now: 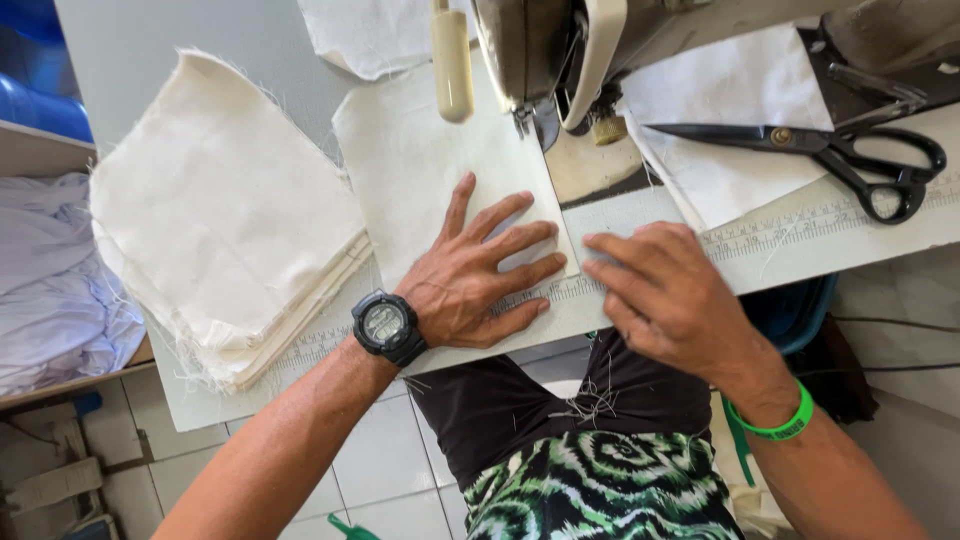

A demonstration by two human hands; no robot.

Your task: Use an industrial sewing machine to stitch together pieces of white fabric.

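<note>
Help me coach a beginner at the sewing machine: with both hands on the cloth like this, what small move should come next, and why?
Probably slide the cloth piece a little further under the presser foot. The left hand lies flat on it with fingers spread, the right hand rests at its right edge, and its far corner already sits at the foot, so it looks lined up for stitching.

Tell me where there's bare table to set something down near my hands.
Bare strips: the table's front edge below the cloth stack, and the back left corner beyond it. Crowded: the cloth piece under the left hand, the right hand, and the scissors.
</note>
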